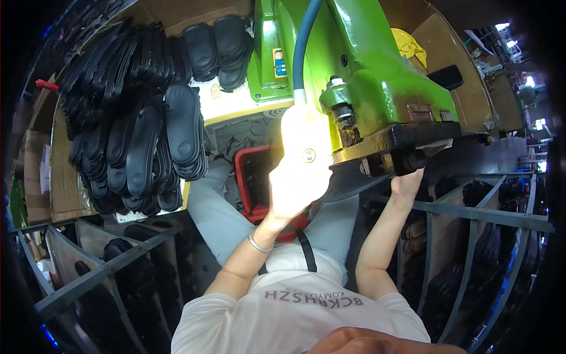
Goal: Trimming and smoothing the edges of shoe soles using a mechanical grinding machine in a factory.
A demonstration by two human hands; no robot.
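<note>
Beneath a glowing work lamp (306, 127) my left hand (298, 192) is whitened by glare, and its fingers cannot be made out. My right hand (408, 180) reaches up under the dark head (395, 141) of a green machine (368, 71); the machine hides its fingers. A dark curved piece (348, 182) shows between my hands, below the machine head. What it is and whether either hand grips it, I cannot tell.
Stacks of black shoe soles (184, 127) crowd the surface at left, inside cardboard (65, 177). A red bin (240, 177) stands below, between my legs. Metal racks (106, 271) holding dark soles flank me on both sides. Yellow cloth (410, 47) lies behind the machine.
</note>
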